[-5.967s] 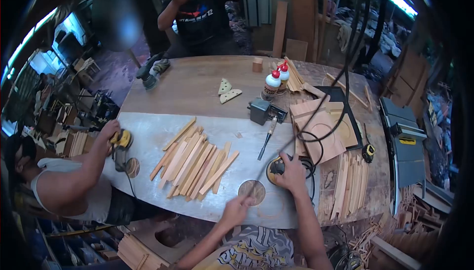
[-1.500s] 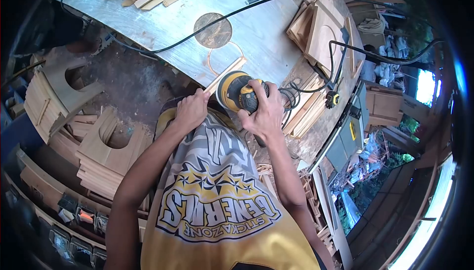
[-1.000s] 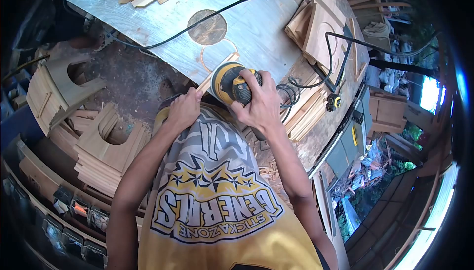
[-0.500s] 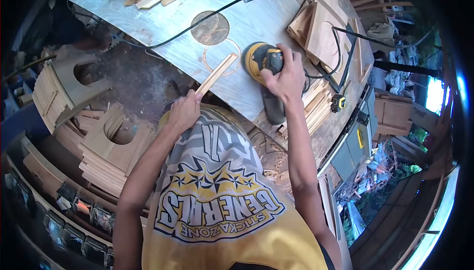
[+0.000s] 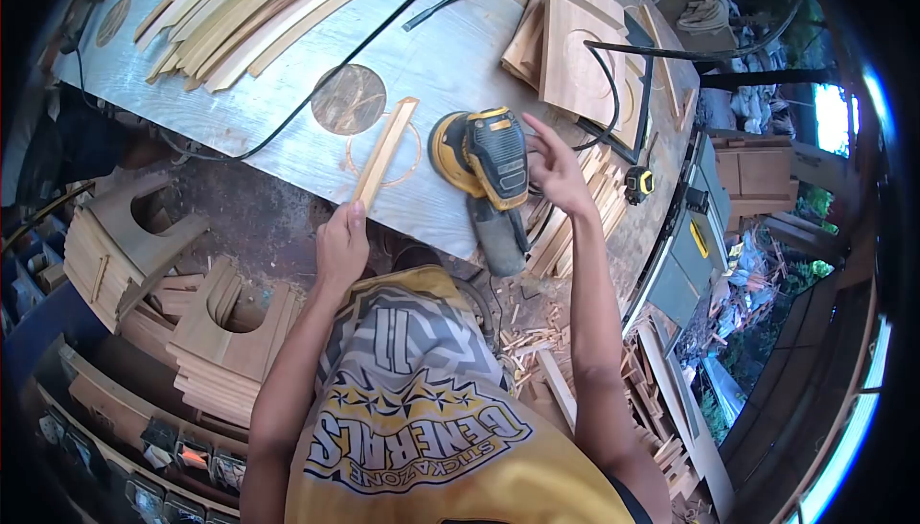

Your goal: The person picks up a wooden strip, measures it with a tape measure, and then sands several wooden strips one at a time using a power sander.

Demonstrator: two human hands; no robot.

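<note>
Our right hand has let go of the orbital sander, and its fingers now spread loose just beside it. The sander rests on the plywood tabletop. Our left hand still pinches the wooden strip by its near end, flat beside the sander.

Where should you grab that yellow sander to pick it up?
By its rounded top, from above: the sander sits pad-down on the table, dome up, fitting a palm. The right hand is open beside it; the left hand holds a wood strip.
</note>
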